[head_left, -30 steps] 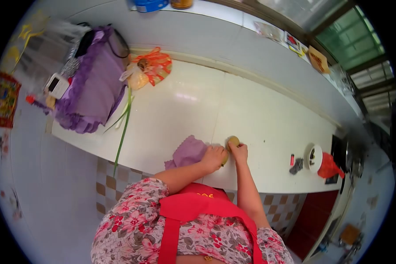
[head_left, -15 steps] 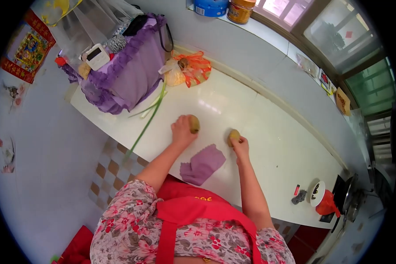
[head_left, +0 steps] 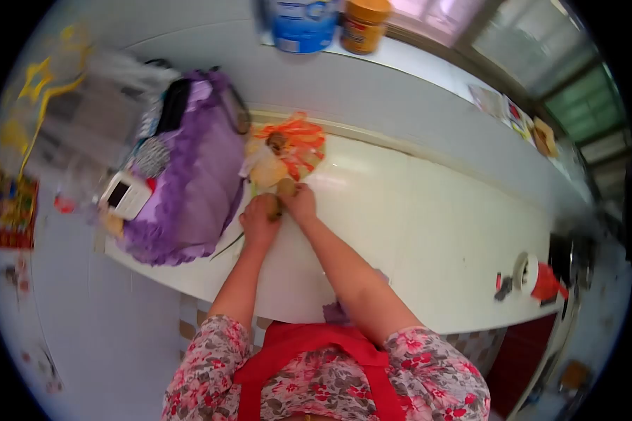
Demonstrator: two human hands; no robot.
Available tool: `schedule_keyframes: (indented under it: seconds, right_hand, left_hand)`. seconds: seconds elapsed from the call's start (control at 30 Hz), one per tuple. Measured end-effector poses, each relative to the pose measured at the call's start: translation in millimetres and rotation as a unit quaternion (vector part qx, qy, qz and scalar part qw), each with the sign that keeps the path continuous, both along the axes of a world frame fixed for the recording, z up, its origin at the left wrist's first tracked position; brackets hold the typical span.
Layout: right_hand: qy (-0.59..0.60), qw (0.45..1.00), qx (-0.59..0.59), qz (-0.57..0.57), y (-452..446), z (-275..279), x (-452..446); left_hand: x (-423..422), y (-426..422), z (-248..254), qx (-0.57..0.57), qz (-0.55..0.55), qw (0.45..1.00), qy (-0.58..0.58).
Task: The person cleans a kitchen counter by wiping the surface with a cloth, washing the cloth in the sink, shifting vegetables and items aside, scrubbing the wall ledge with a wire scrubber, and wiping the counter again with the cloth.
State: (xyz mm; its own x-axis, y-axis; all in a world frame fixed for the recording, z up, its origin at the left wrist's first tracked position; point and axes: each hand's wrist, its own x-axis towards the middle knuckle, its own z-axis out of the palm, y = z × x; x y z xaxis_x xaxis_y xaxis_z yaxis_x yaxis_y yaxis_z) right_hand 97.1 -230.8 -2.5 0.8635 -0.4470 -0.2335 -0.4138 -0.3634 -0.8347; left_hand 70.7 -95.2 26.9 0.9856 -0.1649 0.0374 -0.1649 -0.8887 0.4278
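A: ok so what's up with the hands?

B: Left hand (head_left: pixel 260 223) is curled around a roundish brown lump (head_left: pixel 273 209), fingers bent in, not spread. Right hand (head_left: pixel 302 202) is just beside it, narrowed around a second lump (head_left: pixel 286 187). Potatoes maybe? Too blurry to swear to it.

A: where are they on the counter (head_left: pixel 414 238)?

B: Left part, toward the far side. The two lumps are super close together, but I can't tell if they touch, or if they're resting on the counter or held just over it.

A: anything crowding them?

B: Yep. Orange-red plastic bag (head_left: pixel 305 140) just beyond, with a pale yellowish bag (head_left: pixel 268 170) right by the lumps. Big purple cover (head_left: pixel 207 165) on the left, white gadget (head_left: pixel 126 195) on top of it. A thin dark stem (head_left: pixel 228 247) pokes out near the left hand.

A: and stuff in the way?

B: Right forearm hides most of a purple cloth (head_left: pixel 337 313) on the near side. The fingers partly cover both lumps too. White bowl (head_left: pixel 524 272) and red bag (head_left: pixel 546 282) are way off right, well clear.
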Motion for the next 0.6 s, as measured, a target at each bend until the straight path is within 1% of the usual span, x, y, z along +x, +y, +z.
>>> schedule_keyframes:
  seconds: [0.07, 0.1, 0.13, 0.17, 0.23, 0.27, 0.3, 0.33, 0.4, 0.47, 0.5, 0.57, 0.6]
  right_hand:
    - [0.01, 1.0, 0.01, 0.023, -4, 0, -5]
    - [0.044, 0.998, -0.009, 0.042, -8, 8, -9]
    - [-0.002, 0.999, -0.038, 0.016, -8, -14, -14]
    - [-0.023, 0.998, -0.05, -0.011, -11, -9, -24]
    - [-0.064, 0.997, 0.029, -0.045, -34, 32, -63]
    - [-0.06, 0.996, 0.02, -0.068, -45, 39, -82]
    - [-0.101, 0.992, 0.022, -0.072, -59, 43, -107]
    - [-0.146, 0.986, 0.022, -0.082, -78, 49, -136]
    - [-0.125, 0.983, 0.008, -0.135, -108, 43, -183]
    - [-0.116, 0.971, 0.008, -0.207, -141, 42, -233]
    - [-0.116, 0.968, 0.0, -0.222, -156, 30, -255]
    - [-0.118, 0.932, 0.024, -0.341, -193, 10, -302]
    - [-0.121, 0.93, 0.022, -0.347, -212, 11, -322]
  left_hand:
    - [2, -1, -9, -0.001, 0.016, 1.0, 0.008]
    - [-3, 0, -6, 0.008, 0.001, 1.0, -0.019]
    - [-10, -8, 19, 0.05, 0.011, 0.999, -0.003]
    - [-16, -12, 26, 0.042, -0.013, 0.999, 0.0]
    - [-31, -20, 32, -0.023, -0.034, 0.993, -0.111]
    - [-39, -24, 27, -0.042, -0.059, 0.99, -0.121]
    - [-53, -30, 23, -0.061, -0.084, 0.986, -0.131]
    - [-73, -40, 23, -0.083, -0.123, 0.985, -0.094]
    - [-115, -53, 12, -0.106, -0.236, 0.965, -0.049]
    - [-168, -74, 12, -0.088, -0.32, 0.943, 0.031]
    - [-187, -86, 13, -0.084, -0.356, 0.93, 0.029]
    - [-216, -105, 14, -0.047, -0.383, 0.921, 0.059]
    - [-225, -115, 5, -0.047, -0.39, 0.918, 0.056]
